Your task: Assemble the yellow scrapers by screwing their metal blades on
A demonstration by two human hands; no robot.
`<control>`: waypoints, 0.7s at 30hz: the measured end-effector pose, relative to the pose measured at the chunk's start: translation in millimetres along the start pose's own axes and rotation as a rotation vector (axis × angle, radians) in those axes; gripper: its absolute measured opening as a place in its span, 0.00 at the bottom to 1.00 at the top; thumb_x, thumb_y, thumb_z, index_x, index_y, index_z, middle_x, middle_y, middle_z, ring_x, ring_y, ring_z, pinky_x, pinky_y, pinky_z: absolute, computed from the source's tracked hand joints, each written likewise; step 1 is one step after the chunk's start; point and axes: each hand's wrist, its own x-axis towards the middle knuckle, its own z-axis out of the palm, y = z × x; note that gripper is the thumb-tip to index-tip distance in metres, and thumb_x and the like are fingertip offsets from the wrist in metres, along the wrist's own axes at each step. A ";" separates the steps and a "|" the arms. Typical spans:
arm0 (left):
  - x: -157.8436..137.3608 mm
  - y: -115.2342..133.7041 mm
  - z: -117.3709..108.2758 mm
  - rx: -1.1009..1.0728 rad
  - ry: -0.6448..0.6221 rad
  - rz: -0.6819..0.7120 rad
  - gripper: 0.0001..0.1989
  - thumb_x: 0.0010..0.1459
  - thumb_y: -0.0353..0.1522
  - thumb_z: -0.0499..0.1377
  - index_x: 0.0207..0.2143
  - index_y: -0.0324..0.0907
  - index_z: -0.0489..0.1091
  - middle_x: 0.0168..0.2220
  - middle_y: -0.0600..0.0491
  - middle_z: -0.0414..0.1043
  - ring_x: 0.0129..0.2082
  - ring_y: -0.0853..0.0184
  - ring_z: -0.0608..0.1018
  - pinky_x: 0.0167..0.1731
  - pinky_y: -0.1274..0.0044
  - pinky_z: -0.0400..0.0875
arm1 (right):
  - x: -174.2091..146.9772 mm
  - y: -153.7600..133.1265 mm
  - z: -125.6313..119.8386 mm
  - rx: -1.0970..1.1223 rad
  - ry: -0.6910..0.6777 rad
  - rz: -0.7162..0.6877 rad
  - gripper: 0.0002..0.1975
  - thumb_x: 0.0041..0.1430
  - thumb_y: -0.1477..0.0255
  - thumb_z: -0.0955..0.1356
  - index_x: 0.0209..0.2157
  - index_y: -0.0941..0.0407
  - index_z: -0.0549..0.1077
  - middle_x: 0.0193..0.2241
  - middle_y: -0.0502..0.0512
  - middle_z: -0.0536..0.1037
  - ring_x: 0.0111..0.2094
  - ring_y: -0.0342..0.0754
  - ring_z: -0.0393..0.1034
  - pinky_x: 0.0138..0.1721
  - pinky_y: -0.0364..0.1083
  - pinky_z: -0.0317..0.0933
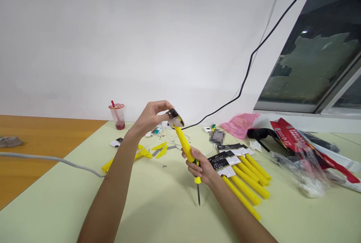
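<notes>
My left hand [155, 117] is closed on the black-and-white card at the upper end of a yellow-handled tool, which looks like a scraper [182, 140]. The tool is held tilted above the table. My right hand [201, 166] wraps round the lower part of that yellow handle. The same hand also grips a screwdriver [198, 192] with a green-and-yellow handle, its dark shaft pointing down. Fingers hide part of both handles. To the right lie several similar yellow-handled tools [245, 186] with black-and-white cards [221, 163] on their heads.
Yellow plastic pieces [143, 152], thin grey blades and small screws [164, 166] lie behind my hands. A cup with a red straw [118, 117] stands at the back left. Pink [239, 124] and red bags [293, 137] sit right. A grey cable [56, 158] crosses the left edge.
</notes>
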 end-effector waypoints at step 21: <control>9.8 -38.2 -13.0 0.148 -0.028 -0.258 0.16 0.63 0.43 0.60 0.31 0.42 0.80 0.34 0.47 0.80 0.32 0.62 0.80 0.31 0.72 0.74 | 7.4 2.6 0.5 -0.192 0.395 -0.240 0.24 0.49 0.57 0.85 0.34 0.55 0.74 0.40 0.52 0.83 0.15 0.29 0.44 0.11 0.35 0.46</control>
